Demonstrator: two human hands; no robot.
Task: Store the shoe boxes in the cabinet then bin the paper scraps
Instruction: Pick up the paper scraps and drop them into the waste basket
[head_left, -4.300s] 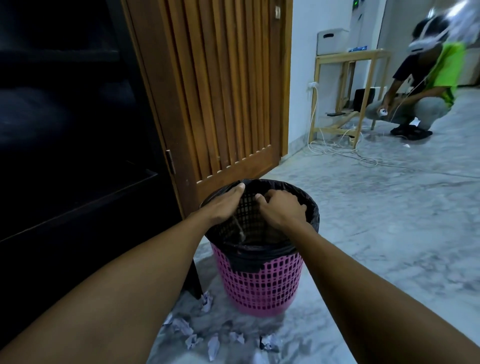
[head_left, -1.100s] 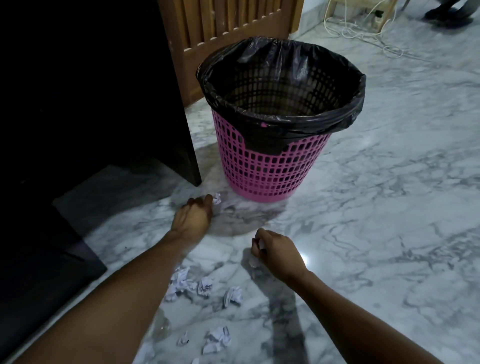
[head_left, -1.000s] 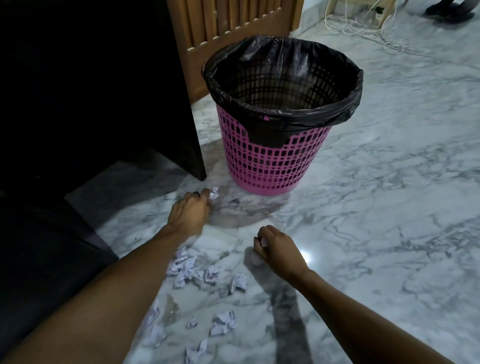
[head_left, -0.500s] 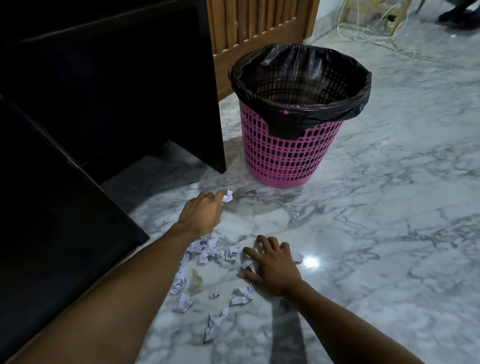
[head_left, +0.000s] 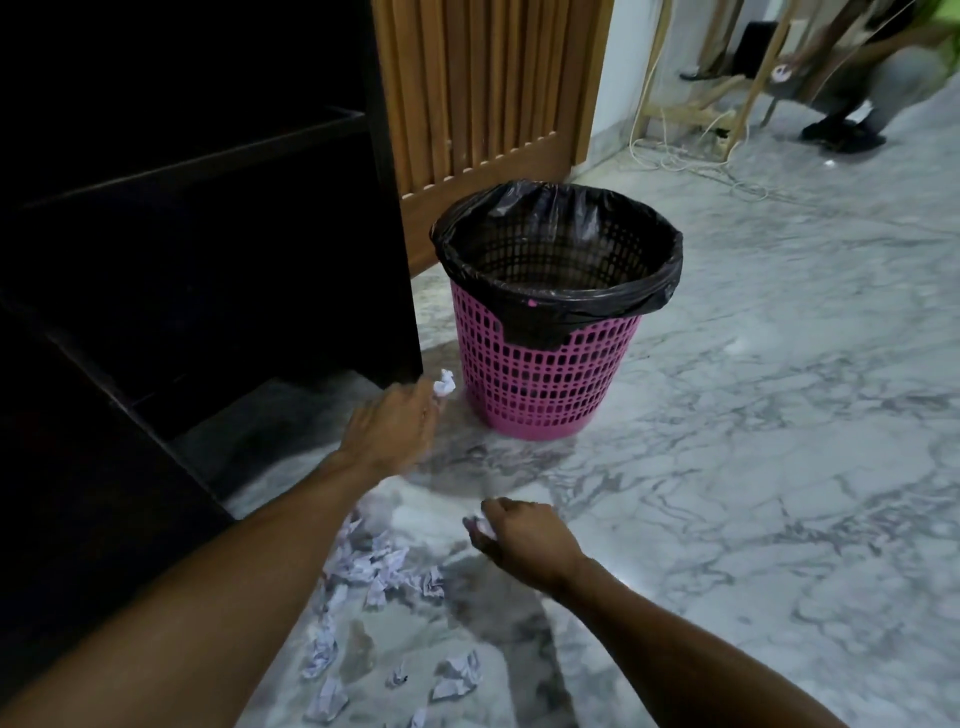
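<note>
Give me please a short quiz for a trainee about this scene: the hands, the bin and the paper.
1. True or false: the pink bin stands upright, lined with a black bag.
2. The left hand pinches: A) a shoe box, B) a paper scrap, C) a cable.
3. Fill in: the loose scraps lie on the ____.
Key: 1 true; 2 B; 3 floor.

Bare forearms (head_left: 234, 571), bare left hand (head_left: 389, 426) and right hand (head_left: 524, 540)

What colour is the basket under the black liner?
Pink basket, a lattice of holes; head view.
</note>
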